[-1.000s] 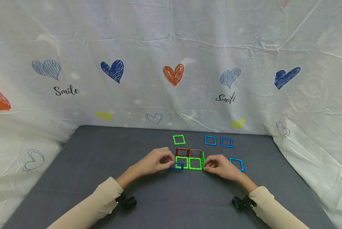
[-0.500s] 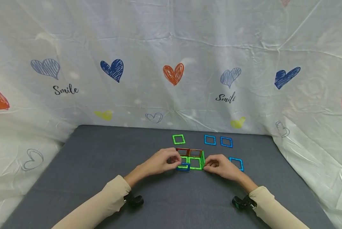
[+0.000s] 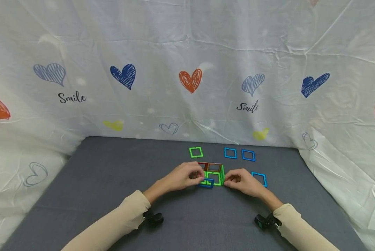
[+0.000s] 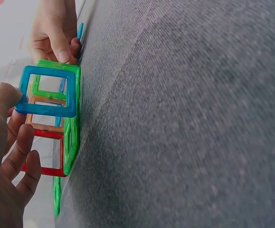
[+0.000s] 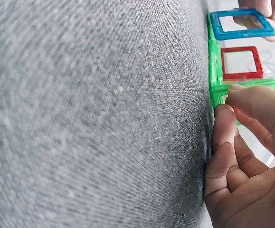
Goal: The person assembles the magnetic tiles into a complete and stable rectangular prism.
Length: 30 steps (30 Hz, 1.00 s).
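A blue square magnetic tile (image 4: 71,92) is pinched between thumb and fingers of my left hand (image 3: 183,176), held in front of a small build. That build has green base tiles (image 3: 217,184) lying on the table, with a red tile (image 4: 61,152) and an orange tile (image 4: 47,127) upright along the back. At its right end stands a green tile (image 3: 223,175). My right hand (image 3: 245,184) grips this end tile by its near edge, thumb on one side. The left hand hides part of the build's left side in the head view.
Behind the build lie a loose green tile (image 3: 196,152) and two blue tiles (image 3: 230,153). Another blue tile (image 3: 259,179) lies beyond the right hand. The grey table (image 3: 137,153) ends at a white printed curtain (image 3: 156,87).
My left hand has carried the blue tile to the right, across the front of the build. My right hand has stayed at the green end tile.
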Tool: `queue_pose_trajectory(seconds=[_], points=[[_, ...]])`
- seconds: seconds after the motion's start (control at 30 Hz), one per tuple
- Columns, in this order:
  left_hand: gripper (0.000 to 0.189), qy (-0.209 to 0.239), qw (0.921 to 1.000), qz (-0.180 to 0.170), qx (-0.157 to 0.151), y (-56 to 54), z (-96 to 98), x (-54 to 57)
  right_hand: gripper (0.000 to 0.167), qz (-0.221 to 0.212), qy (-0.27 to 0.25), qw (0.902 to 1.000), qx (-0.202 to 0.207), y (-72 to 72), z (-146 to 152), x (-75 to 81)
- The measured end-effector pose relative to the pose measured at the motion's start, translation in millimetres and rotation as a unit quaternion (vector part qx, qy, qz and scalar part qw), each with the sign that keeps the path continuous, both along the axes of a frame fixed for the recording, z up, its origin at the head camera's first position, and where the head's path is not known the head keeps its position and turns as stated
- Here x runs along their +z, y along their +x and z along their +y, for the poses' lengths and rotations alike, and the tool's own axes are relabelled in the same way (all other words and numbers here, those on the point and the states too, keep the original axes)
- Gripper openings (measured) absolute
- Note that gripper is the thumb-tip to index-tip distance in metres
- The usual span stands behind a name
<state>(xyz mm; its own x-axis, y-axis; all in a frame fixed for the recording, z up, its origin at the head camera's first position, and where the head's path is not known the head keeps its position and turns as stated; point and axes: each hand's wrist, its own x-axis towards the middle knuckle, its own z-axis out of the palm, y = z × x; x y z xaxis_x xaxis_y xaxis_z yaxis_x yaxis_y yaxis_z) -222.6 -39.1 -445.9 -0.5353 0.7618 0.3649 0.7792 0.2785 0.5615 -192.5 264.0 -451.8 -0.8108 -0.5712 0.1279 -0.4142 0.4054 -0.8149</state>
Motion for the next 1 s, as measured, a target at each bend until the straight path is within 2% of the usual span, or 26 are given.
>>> queue_pose_trajectory(seconds=[0.27, 0.63, 1.0], points=[[0.006, 0.005, 0.9999, -0.011, 0.0, 0.5, 10.9, 1.4, 0.007, -0.004, -0.006, 1.0, 0.001, -1.3, 2, -2.4], [0.005, 0.0, 0.9999, 0.007, -0.007, 1.1, 24.7, 1.3, 0.007, -0.006, 0.001, 1.0, -0.006, -1.6, 1, -2.9], [0.004, -0.009, 0.9999, 0.006, 0.005, -2.6, 31.7, -5.1, 0.006, -0.003, 0.004, 0.9999, -0.009, -1.1, 1, -3.4]])
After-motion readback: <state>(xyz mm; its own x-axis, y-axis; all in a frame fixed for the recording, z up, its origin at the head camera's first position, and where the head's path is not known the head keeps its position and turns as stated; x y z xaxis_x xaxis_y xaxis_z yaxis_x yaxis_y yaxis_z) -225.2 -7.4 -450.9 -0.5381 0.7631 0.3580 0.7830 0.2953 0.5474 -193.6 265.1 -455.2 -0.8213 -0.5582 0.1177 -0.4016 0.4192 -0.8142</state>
